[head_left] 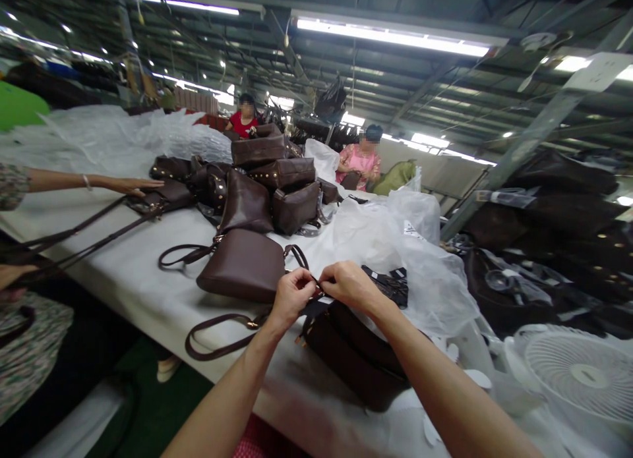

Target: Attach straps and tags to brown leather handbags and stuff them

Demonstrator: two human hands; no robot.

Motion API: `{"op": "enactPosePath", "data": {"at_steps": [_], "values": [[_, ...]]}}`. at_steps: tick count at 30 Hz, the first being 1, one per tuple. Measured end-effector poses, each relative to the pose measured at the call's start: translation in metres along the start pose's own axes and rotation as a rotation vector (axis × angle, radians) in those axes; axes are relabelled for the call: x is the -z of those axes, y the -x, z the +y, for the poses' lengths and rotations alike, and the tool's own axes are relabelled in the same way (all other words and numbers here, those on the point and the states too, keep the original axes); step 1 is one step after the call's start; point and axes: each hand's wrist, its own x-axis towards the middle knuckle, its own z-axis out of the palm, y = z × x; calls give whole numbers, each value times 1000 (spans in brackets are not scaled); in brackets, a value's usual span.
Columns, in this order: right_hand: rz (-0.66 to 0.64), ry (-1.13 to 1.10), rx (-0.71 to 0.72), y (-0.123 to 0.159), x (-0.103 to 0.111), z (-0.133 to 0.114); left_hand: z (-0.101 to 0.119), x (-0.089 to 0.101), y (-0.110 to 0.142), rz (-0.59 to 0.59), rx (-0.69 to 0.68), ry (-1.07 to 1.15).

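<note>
My left hand (294,294) and my right hand (353,285) meet above a dark brown handbag (356,359). The fingers of both are pinched together on something small and dark at the bag's upper left end, too small to name. Just under the fingertips a black tag (316,306) with a white patch shows. The handbag lies tilted on the table, partly behind my right forearm. Beside my left hand rests a smooth brown shoulder bag (242,265), its strap loop (217,343) lying toward the table's front edge.
A pile of brown handbags (277,174) stands behind. Clear plastic bags (380,234) and black tags (390,286) lie to the right, near a white fan (583,372). At left, a co-worker's hand (131,184) rests on another bag. Two people work farther back.
</note>
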Motion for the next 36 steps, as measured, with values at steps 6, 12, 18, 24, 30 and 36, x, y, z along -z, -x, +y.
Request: {"op": "enactPosePath", "data": {"at_steps": [6, 12, 18, 24, 30, 36], "values": [[95, -71, 78, 2, -6, 7, 3, 0, -3, -4, 18, 5], [99, 59, 49, 1, -5, 7, 6, -2, -6, -13, 16, -39], [77, 46, 14, 0, -3, 5, 3, -2, -7, -33, -14, -68], [76, -45, 7, 1, -5, 7, 3, -2, -7, -19, 19, -31], [97, -28, -37, -3, -8, 12, 0, -2, -3, 3, 27, 71], [165, -44, -54, -6, -15, 16, 6, 6, 0, -195, 6, -9]]}}
